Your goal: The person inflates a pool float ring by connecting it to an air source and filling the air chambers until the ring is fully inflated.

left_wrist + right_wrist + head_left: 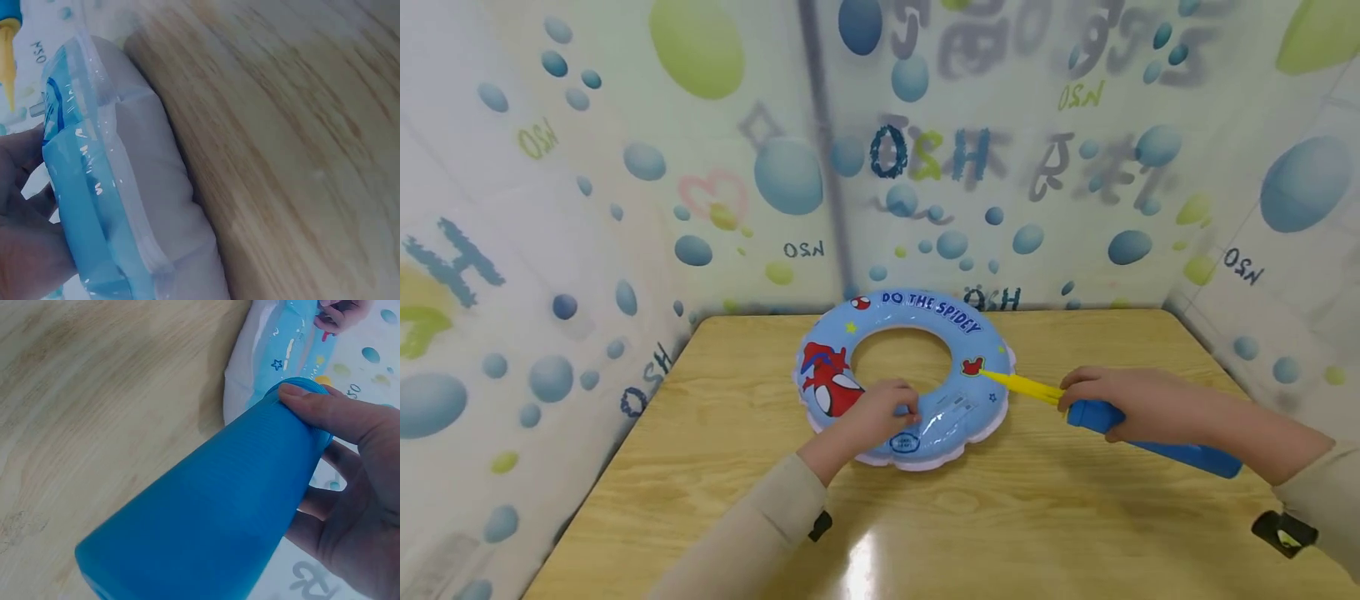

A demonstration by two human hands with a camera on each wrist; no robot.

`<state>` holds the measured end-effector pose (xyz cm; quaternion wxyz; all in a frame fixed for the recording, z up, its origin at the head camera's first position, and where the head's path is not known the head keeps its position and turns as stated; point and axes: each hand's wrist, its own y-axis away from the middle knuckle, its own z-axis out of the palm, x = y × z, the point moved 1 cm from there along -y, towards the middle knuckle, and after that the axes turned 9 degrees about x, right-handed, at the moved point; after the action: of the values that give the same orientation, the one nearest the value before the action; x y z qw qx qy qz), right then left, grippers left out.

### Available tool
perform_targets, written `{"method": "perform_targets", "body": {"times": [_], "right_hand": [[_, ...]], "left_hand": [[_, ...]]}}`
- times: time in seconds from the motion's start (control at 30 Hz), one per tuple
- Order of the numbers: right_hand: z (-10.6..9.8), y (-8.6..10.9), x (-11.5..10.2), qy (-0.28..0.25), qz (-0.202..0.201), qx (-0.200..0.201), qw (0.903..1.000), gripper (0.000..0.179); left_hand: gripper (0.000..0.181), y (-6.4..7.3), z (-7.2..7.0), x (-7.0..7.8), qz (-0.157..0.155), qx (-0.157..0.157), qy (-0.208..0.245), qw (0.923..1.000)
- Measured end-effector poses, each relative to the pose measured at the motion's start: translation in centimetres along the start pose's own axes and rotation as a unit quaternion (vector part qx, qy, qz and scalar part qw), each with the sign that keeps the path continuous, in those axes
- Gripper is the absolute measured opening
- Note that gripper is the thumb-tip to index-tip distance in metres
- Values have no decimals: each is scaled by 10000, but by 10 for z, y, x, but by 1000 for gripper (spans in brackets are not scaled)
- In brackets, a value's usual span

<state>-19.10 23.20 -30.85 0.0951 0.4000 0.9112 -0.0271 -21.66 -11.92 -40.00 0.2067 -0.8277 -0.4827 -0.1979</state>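
An inflated swim ring (985,333), light blue with a red cartoon figure and the words "DO THE SPIDEY", lies on the wooden table. My left hand (880,410) is over its near side, fingers curled at the top surface by the inner edge. A small clear valve stub (37,109) sticks up near those fingertips in the left wrist view. My right hand (1116,404) grips a blue hand pump (200,494) around its front end. Its tapered yellow nozzle (1026,387) points left, the tip overlapping the ring's right side in the head view.
The wooden table (715,517) stands against walls covered with a bubble-print sheet (1037,192) marked H2O. That sheet rises right behind the ring and along both sides. Dark straps with small devices (1285,533) sit at both wrists.
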Motion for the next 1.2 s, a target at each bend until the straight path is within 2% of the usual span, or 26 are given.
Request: {"method": "perform_targets", "body": {"times": [0.17,0.33,0.57,0.83,1.03,1.2], "right_hand": [[-2,7,6,92,-58,134,9999,55],[-1,15,14,139,36,273,9995,54],[6,23,27,114,111,390,9991,55],[12,28,42,-202,359,348,9985,55],[17,30,57,-417,596,312,9969,54],[22,31,71,-522,642,449,9956,54]], "left_hand": [[7,2,-3,-4,-371,-78,561,9977],[5,3,-4,-4,-395,-147,870,9953],[3,3,-6,3,-448,-317,1376,9890],[12,1,-5,10,-429,-356,1345,9893],[12,-2,1,14,-279,-428,1404,9888],[10,-6,5,21,-309,-472,1462,9876]]}}
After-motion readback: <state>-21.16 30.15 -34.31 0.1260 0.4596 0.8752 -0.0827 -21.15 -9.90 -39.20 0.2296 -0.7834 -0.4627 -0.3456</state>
